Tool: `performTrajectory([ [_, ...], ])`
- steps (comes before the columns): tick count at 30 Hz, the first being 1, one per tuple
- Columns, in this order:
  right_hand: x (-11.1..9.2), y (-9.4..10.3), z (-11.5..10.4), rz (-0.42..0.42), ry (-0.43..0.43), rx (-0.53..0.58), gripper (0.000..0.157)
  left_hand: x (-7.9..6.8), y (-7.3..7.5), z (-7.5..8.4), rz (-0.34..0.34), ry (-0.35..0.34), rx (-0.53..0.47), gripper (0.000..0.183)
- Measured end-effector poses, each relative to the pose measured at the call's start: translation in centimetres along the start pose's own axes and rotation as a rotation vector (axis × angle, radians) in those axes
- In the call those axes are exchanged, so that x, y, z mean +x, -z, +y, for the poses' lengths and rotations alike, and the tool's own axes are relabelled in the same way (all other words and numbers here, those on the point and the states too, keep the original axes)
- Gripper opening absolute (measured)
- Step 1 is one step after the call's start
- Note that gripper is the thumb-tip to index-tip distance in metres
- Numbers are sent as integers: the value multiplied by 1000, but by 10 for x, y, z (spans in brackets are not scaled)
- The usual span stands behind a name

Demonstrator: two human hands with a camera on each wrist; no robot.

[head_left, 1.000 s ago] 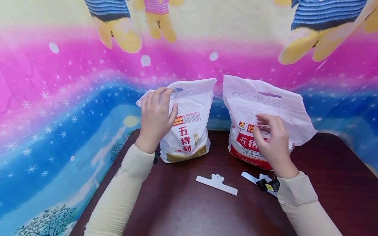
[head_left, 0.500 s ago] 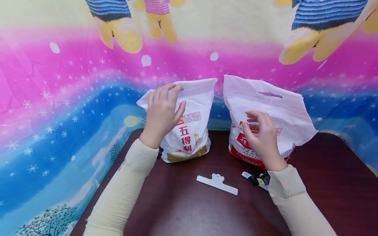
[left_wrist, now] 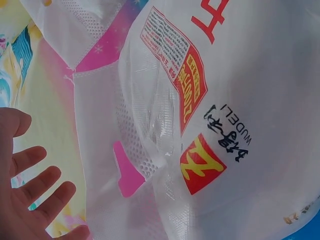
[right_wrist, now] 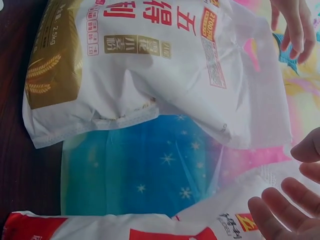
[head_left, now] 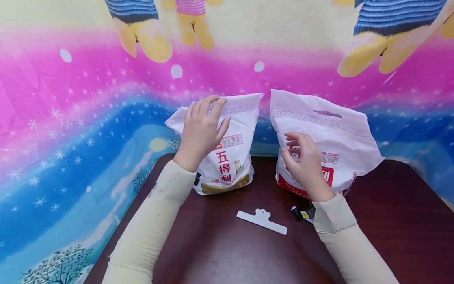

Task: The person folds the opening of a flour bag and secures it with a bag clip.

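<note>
Two white flour bags stand upright side by side: the left bag [head_left: 232,130] with a gold base band, the right bag [head_left: 294,112] with red print and a top edge leaning right. My left hand [head_left: 203,128] is raised in front of the left bag's upper part; in the left wrist view its fingers [left_wrist: 42,182] are spread, near the bag's top edge, holding nothing. My right hand [head_left: 306,162] hovers before the right bag, fingers loosely bent and nothing between them. A white sealing clip [head_left: 261,221] lies on the table in front of the bags.
A second clip [head_left: 309,221] lies mostly hidden under the right wrist's black camera [head_left: 303,213]. The dark wooden table [head_left: 220,244] backs onto a printed cloth [head_left: 227,71] with snowflakes and cartoon figures.
My left hand has moved right and slightly up along the left bag, over its handle slot. My right hand has moved left across the right bag, and its wrist now covers most of the second clip.
</note>
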State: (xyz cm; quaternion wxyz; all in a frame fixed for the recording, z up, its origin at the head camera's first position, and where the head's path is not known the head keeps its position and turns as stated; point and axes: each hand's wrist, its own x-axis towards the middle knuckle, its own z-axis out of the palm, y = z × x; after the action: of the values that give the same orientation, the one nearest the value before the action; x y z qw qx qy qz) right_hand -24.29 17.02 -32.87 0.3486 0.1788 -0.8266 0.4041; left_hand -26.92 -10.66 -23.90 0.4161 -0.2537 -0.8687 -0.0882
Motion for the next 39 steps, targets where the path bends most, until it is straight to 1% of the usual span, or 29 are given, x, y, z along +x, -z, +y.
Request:
performTrajectory([
  [5,1,-7,-4,-30,-16,35,43,5,-3,1,-15,-8,3,45],
  [11,6,-15,-4,-36,-5,113,38,16,-3,5,-24,-34,12,44],
  [15,10,-21,-4,-50,-33,169,37,21,-4,7,-44,-44,29,45],
  [22,16,-29,-2,-120,-135,232,38,27,-8,7,-110,-37,56,46],
  [26,19,-33,0,-168,-213,273,41,32,-10,8,-150,-57,62,47],
  [29,21,-37,1,-206,-264,323,43,35,-12,9,-175,-63,73,47],
  [33,24,-42,-1,-248,-304,374,48,37,-13,9,-204,-57,95,48],
  [35,27,-44,-1,-254,-318,385,50,38,-13,8,-218,-50,104,49],
  [39,32,-50,1,-246,-360,442,52,39,-13,8,-231,-44,110,50],
])
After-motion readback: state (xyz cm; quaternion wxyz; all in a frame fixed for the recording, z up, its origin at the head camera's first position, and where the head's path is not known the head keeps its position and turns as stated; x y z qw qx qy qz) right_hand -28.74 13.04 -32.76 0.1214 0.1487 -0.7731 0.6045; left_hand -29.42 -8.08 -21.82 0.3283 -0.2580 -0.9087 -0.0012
